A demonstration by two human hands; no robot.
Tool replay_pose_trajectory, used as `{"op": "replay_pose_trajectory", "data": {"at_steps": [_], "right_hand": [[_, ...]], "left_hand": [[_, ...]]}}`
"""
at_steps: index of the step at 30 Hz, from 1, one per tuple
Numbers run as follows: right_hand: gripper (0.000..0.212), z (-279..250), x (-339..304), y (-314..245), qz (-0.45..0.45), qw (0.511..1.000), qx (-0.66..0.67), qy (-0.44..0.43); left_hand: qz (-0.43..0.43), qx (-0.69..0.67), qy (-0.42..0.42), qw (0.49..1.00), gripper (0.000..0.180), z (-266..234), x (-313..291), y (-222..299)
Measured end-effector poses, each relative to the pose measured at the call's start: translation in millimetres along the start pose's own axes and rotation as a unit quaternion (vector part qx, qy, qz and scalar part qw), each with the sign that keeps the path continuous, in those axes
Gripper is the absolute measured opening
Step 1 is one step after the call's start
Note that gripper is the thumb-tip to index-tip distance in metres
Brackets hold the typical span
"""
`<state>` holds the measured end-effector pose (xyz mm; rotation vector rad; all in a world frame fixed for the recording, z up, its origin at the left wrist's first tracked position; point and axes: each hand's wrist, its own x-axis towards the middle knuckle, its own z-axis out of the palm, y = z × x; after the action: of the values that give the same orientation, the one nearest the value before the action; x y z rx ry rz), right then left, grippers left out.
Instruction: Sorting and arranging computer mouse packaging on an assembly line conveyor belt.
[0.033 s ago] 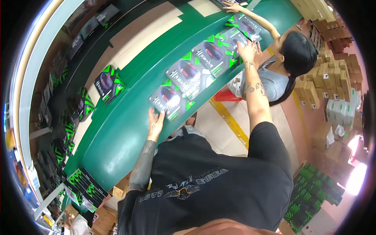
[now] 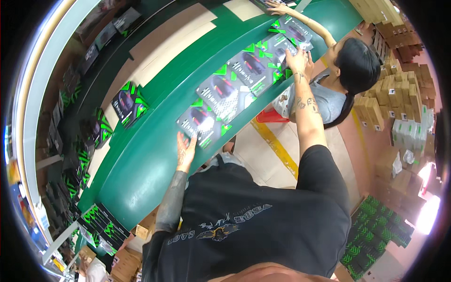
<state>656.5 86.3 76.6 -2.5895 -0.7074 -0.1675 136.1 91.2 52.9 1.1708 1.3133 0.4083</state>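
Spanning box row (image 2: 249, 66): left hand (image 2: 186, 150), right hand (image 2: 296, 62).
Left hand: partly open, fingers at end of nearest box (image 2: 197, 124).
Right hand: over farther box (image 2: 277, 48); hold cannot be told.
Boxes: flat along bench's (image 2: 136, 188) near edge.

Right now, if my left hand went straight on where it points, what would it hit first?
Your left hand would probably meet the nearest grey-and-green box, right at its fingers; exact depth is unclear.
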Motion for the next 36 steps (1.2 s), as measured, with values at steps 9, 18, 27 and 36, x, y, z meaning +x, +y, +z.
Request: {"op": "replay_pose_trajectory", "data": {"at_steps": [9,18,27,36], "right_hand": [[0.082,11.7,44.8,1.8,0.053,0.990,-0.090,-0.098],[0.085,-19.5,-64.3,-41.4,-0.016,0.997,-0.071,-0.034],[0.078,-24.2,-136.6,-65.8,-0.089,0.995,0.020,-0.043],[0.042,-30.8,-68.0,-54.2,-0.079,0.992,0.059,0.078]], "left_hand": [[0.028,0.150,0.063,0.986,0.095,-28.5,-41.6,-13.2],[-0.069,0.156,0.075,0.982,0.099,-39.2,-47.0,4.7],[-0.043,-0.008,0.134,0.990,0.073,-26.7,-58.7,43.1],[-0.045,-0.012,0.120,0.992,0.062,-40.6,-58.8,17.9]]}}
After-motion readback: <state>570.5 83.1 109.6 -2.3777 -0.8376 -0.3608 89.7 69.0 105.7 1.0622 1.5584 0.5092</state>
